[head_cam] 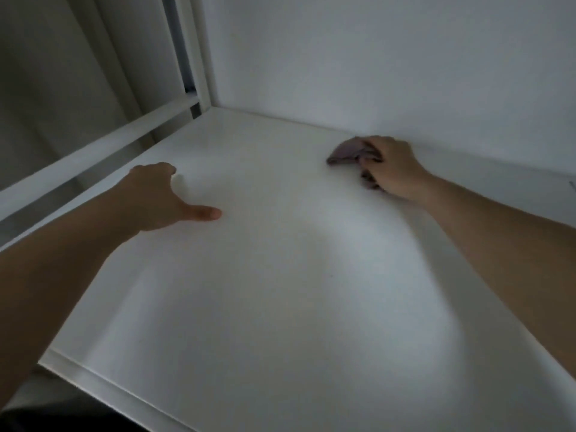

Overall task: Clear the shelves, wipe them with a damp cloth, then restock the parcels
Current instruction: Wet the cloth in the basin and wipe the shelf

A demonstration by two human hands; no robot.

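The cloth (pixel 346 151) is gripped by the right hand (pixel 389 163) at two o'clock on the shelf (pixel 280 291) (bare of parcels). The unwiped stretch is judged to lie toward eight o'clock, where the left hand (pixel 156 194) is rested open.

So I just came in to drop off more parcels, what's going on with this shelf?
A person is wiping it down. Their right hand grips a crumpled purplish cloth pressed to the white shelf near the back wall. The left hand rests on the shelf toward its left edge, thumb out, apparently bracing. No parcels show on this shelf, so restocking has not started here.
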